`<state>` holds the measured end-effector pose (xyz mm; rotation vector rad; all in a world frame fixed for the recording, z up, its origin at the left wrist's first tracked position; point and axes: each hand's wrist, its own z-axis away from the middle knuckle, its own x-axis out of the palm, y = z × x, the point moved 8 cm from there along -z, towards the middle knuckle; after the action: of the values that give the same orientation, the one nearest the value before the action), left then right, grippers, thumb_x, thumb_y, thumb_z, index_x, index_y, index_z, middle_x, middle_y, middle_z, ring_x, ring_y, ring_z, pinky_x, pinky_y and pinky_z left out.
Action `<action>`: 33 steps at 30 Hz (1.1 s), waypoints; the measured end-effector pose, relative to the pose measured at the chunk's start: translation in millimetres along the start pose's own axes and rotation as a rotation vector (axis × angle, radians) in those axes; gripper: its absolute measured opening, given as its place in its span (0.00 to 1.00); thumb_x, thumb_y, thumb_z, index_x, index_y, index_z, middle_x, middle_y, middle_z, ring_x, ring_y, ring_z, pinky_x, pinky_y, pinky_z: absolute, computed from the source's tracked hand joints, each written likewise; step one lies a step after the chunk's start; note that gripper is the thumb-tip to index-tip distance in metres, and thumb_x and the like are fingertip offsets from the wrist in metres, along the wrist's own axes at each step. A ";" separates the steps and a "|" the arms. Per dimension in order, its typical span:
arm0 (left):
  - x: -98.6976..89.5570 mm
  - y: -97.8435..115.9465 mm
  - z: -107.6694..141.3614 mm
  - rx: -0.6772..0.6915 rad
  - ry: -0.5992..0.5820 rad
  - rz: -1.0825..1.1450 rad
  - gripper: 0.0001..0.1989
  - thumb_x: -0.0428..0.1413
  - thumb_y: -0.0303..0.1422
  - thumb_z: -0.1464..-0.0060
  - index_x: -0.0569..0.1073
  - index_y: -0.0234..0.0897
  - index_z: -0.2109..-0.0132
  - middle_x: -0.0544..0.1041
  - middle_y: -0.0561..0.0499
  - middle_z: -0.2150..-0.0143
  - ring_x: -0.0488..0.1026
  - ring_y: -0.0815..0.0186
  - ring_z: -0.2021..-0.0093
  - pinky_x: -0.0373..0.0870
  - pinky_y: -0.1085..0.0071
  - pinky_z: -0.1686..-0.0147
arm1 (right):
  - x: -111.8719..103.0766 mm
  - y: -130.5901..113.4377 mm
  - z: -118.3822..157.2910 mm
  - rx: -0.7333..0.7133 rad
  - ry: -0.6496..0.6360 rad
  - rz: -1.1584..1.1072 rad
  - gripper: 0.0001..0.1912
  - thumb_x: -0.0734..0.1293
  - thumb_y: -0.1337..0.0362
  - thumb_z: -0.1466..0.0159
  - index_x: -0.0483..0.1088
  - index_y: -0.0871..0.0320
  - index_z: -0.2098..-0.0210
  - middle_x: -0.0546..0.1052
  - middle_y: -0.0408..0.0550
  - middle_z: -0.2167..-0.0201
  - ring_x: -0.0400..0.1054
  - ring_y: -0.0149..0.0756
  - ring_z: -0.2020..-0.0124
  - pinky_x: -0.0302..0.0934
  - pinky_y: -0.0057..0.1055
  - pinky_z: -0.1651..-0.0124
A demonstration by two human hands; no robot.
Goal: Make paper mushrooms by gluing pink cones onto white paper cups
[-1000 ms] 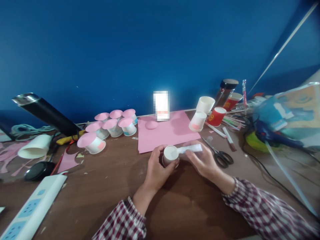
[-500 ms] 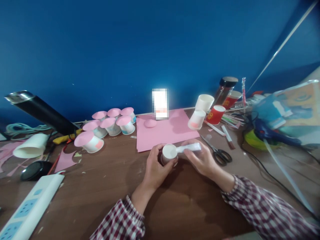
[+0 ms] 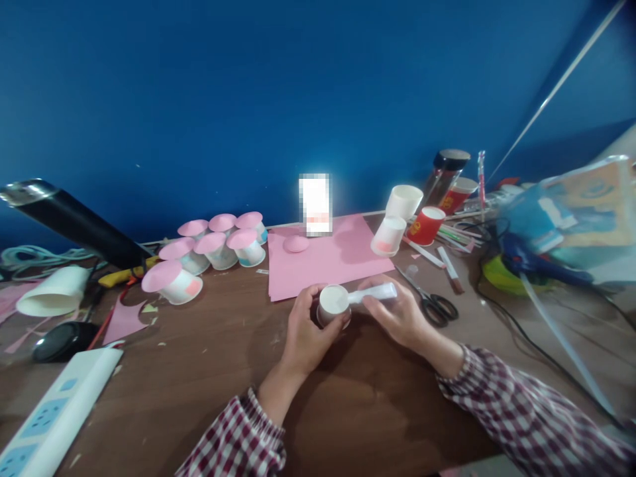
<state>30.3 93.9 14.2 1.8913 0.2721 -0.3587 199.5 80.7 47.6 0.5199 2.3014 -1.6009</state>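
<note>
My left hand (image 3: 309,331) is wrapped round a white paper cup (image 3: 334,301), its pale base facing up. In my right hand (image 3: 397,315) is a white glue tube (image 3: 380,292), pinched between thumb and fingers. The tube lies nearly level, its narrow nozzle at the right edge of the cup's base. Behind the hands is a stack of pink paper (image 3: 318,268) with a pink paper disc (image 3: 296,244) on it. Several cups topped with pink discs (image 3: 171,283) stand to the left.
Black-handled scissors (image 3: 437,308) lie right of my right hand. White cups (image 3: 390,235) and a red cup (image 3: 426,226) stand at the back right, near a blue glue gun (image 3: 541,268). A power strip (image 3: 74,404), a black cylinder (image 3: 84,222) and a tipped cup (image 3: 54,291) are at left.
The whole view has shifted slightly, so everything appears a little further left. Both hands keep their grip, and the tube's nozzle stays at the cup's edge.
</note>
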 end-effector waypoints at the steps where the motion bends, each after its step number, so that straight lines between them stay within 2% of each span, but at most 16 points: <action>1: -0.3 0.2 -0.1 0.001 0.002 -0.002 0.23 0.62 0.35 0.55 0.66 0.39 0.52 0.73 0.47 0.54 0.71 0.61 0.55 0.68 0.62 0.55 | 0.2 0.4 0.0 -0.002 -0.004 0.000 0.05 0.63 0.64 0.40 0.69 0.58 0.65 0.75 0.46 0.72 0.67 0.34 0.71 0.62 0.28 0.70; 13: 0.8 -0.9 -0.1 -0.009 -0.001 0.003 0.23 0.62 0.37 0.55 0.66 0.39 0.52 0.73 0.47 0.54 0.72 0.61 0.56 0.68 0.64 0.56 | -0.1 0.8 0.4 -0.027 -0.014 0.021 0.04 0.64 0.65 0.40 0.69 0.57 0.66 0.75 0.45 0.72 0.67 0.33 0.72 0.63 0.28 0.70; 25: -0.1 -1.0 -0.8 -0.039 -0.017 0.013 0.23 0.62 0.38 0.54 0.67 0.38 0.52 0.73 0.46 0.54 0.72 0.61 0.56 0.69 0.64 0.56 | 1.3 1.0 0.6 -0.033 -0.077 -0.005 0.04 0.63 0.66 0.41 0.69 0.58 0.66 0.74 0.45 0.73 0.66 0.32 0.73 0.62 0.27 0.71; 31: -1.8 -1.6 -1.8 -0.026 0.017 -0.010 0.23 0.62 0.35 0.56 0.67 0.38 0.53 0.73 0.46 0.55 0.71 0.61 0.55 0.68 0.64 0.55 | -18.1 5.3 1.4 0.010 0.097 -0.067 0.04 0.64 0.63 0.40 0.68 0.57 0.67 0.72 0.44 0.75 0.63 0.31 0.76 0.60 0.26 0.73; 33: -1.8 -2.1 -1.5 -0.027 0.022 -0.015 0.23 0.63 0.35 0.57 0.67 0.38 0.52 0.73 0.46 0.55 0.71 0.61 0.55 0.68 0.63 0.55 | -17.7 4.2 1.7 0.013 0.108 -0.073 0.05 0.65 0.63 0.41 0.68 0.58 0.67 0.71 0.43 0.76 0.63 0.30 0.77 0.59 0.26 0.74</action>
<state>28.1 96.0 13.5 1.8683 0.3049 -0.3428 217.3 78.1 51.3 0.5438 2.4161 -1.6602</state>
